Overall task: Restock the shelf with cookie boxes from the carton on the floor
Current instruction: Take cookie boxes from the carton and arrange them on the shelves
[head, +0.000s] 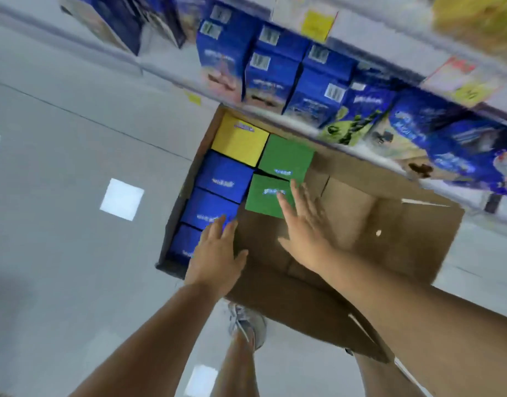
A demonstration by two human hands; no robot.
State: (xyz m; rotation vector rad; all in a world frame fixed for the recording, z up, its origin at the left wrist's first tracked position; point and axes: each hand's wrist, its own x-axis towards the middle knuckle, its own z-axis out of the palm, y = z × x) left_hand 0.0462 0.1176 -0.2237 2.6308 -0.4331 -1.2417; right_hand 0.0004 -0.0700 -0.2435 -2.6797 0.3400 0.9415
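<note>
Just ahead of the left hand [218, 253] and right hand [304, 233], both spread wide and empty, cookie boxes [221, 179] stand packed top-up in the carton [346, 224], handy for lifting. Blur hides any fingertip contact.

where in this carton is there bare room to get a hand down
Bare carton floor runs right of the two green boxes to the carton's right side, and toward you from the nearer green one. Crowded: the left column, yellow box and blue boxes, packed edge to edge.
</note>
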